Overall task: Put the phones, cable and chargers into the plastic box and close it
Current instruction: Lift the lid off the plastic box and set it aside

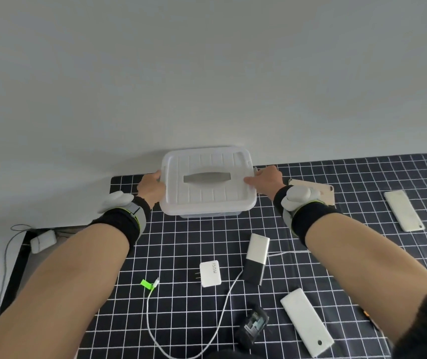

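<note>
A translucent plastic box (208, 209) with a white lid (207, 177) stands at the table's far edge. My left hand (151, 186) grips the lid's left side and my right hand (265, 181) grips its right side. On the cloth lie a white charger (210, 273), a white and black power bank (256, 259), a white cable (222, 301) with a green tie, a black charger (252, 323), a white phone (306, 321), another white phone (404, 209) at the far right and a gold phone (322, 189) partly behind my right wrist.
The table carries a black cloth with a white grid (349, 174). A plain wall stands right behind the box. At the left, off the cloth, a small white adapter (42, 240) with thin wires sits by the table's edge.
</note>
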